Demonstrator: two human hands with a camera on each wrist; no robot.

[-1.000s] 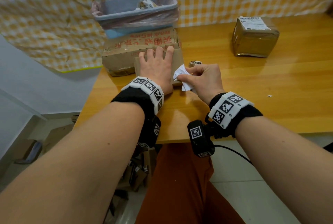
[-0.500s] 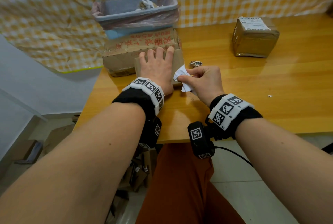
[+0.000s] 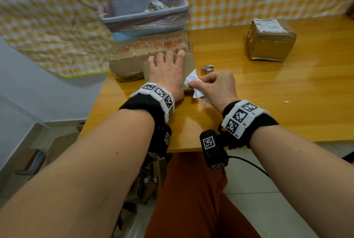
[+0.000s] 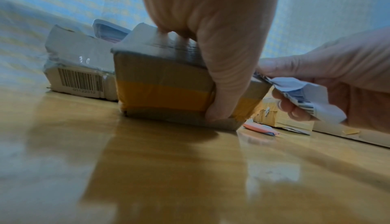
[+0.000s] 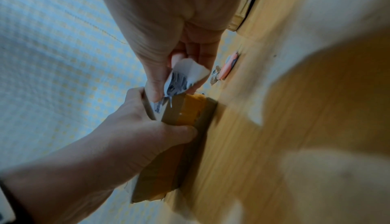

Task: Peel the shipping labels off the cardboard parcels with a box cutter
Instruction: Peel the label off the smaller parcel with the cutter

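Note:
A small taped cardboard parcel point(image 3: 188, 65) point(image 4: 160, 84) point(image 5: 185, 110) lies on the wooden table point(image 3: 268, 94). My left hand point(image 3: 166, 71) point(image 4: 211, 27) point(image 5: 137, 127) holds it down, fingers spread on top and thumb clamped down the near side. My right hand point(image 3: 191, 84) point(image 4: 272, 84) point(image 5: 175, 87) pinches a white shipping label point(image 3: 191, 78) point(image 4: 306, 92) point(image 5: 187, 72), partly lifted off the parcel's right edge. The pink box cutter point(image 4: 261, 128) point(image 5: 229, 65) lies loose on the table beyond the parcel, hidden in the head view.
A larger box with red characters point(image 3: 153, 46) sits just behind the parcel, and a lined bin point(image 3: 143, 13) stands on it. A crumpled label ball point(image 3: 207, 68) lies near my right hand. Another labelled parcel point(image 3: 270, 46) stands at the far right.

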